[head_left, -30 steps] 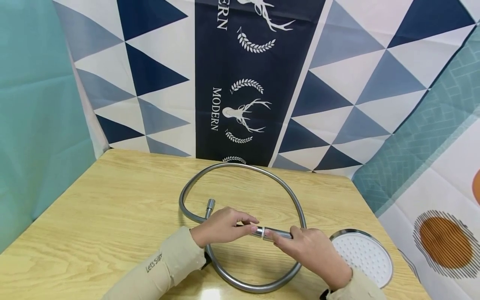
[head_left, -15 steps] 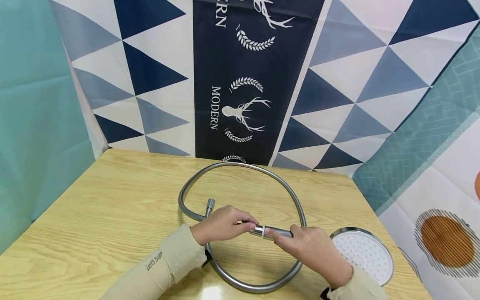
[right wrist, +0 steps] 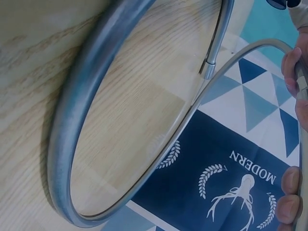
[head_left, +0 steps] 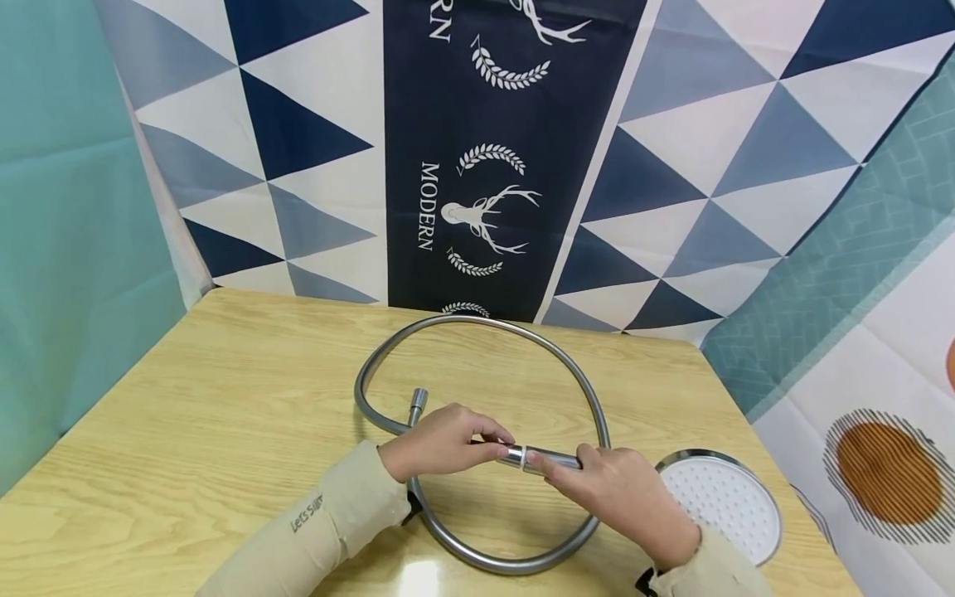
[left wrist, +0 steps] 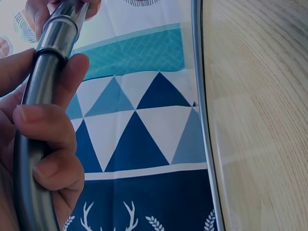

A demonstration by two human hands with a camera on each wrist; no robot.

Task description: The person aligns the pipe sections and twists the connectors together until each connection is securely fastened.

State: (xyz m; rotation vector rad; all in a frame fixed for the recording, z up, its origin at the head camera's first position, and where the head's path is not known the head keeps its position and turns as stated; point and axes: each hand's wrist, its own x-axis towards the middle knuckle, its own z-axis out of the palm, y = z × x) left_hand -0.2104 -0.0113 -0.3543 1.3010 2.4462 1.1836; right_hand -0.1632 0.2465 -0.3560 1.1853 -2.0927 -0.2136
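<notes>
In the head view my left hand grips one end of a grey metal shower hose, its thumb and index finger at the chrome connector. The left wrist view shows the fingers curled round the hose, just below the shiny connector. My right hand holds the chrome handle of a shower head, thumb along it. Connector and handle meet end to end at a pale ring. Right of that hand is the round white shower face, partly covered by the wrist.
The hose loop spreads over the wooden table around both hands. Its other end fitting points away, beyond the left hand. A patterned cloth hangs behind the table, with a teal cloth at the left.
My left thumb and index finger have drawn slightly left at the joint, baring more of the connector. The right hand keeps its hold. The head view has tilted slightly.
</notes>
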